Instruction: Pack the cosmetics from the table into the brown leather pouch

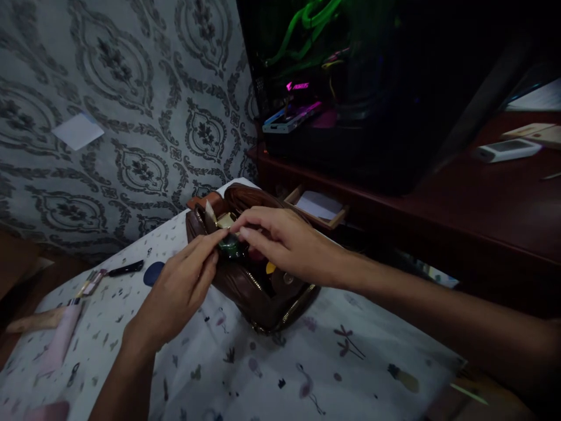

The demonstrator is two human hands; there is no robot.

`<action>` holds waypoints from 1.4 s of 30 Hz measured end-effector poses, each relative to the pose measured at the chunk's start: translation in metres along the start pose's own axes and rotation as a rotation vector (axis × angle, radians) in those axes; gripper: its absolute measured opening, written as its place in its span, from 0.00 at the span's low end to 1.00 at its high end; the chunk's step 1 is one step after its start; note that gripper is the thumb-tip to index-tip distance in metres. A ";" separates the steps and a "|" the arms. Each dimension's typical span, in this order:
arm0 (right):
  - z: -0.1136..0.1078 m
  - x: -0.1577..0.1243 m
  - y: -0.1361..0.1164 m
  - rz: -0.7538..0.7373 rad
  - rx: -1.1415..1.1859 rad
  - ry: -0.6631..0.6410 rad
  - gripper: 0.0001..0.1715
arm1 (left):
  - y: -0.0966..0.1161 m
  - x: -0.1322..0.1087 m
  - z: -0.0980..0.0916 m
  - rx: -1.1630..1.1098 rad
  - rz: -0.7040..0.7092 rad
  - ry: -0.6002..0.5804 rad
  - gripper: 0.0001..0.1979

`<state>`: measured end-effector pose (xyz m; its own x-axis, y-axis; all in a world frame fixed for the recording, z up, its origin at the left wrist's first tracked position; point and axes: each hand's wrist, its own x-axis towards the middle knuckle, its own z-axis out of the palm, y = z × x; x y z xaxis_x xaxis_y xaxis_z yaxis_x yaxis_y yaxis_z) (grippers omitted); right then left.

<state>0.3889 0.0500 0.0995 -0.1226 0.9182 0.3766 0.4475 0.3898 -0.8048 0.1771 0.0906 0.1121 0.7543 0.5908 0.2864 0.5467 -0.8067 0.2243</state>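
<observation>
An open brown leather pouch [245, 286] with a gold zipper lies on a white patterned cloth [280, 362]. My left hand [177, 292] reaches in from the lower left, fingers pinched on a dark green round object [231, 247] at the pouch's mouth. My right hand [280, 240] comes from the right, its fingertips closed on the same green object from above. Small items, one yellow, show inside the pouch.
A black pen [126, 269], a dark blue round piece [152, 273], a pink tube [61, 339] and brushes lie on the cloth at left. A dark wooden desk [482, 216] holds a lit computer case [350, 88], a small tray [318, 207] and a white device [506, 150]. Patterned wallpaper lies behind.
</observation>
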 end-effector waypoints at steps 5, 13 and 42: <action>-0.006 -0.021 0.002 -0.034 -0.013 -0.004 0.13 | -0.001 -0.002 0.004 0.021 -0.035 0.044 0.22; 0.001 -0.030 0.008 -0.090 -0.111 -0.098 0.18 | -0.001 -0.001 0.000 0.062 -0.024 0.027 0.21; 0.010 0.003 0.013 -0.048 -0.128 -0.121 0.22 | -0.023 -0.025 0.035 0.155 0.329 0.174 0.19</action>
<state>0.3848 0.0586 0.0858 -0.2491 0.9034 0.3489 0.5469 0.4286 -0.7192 0.1586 0.0934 0.0668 0.8328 0.2829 0.4758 0.3444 -0.9377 -0.0453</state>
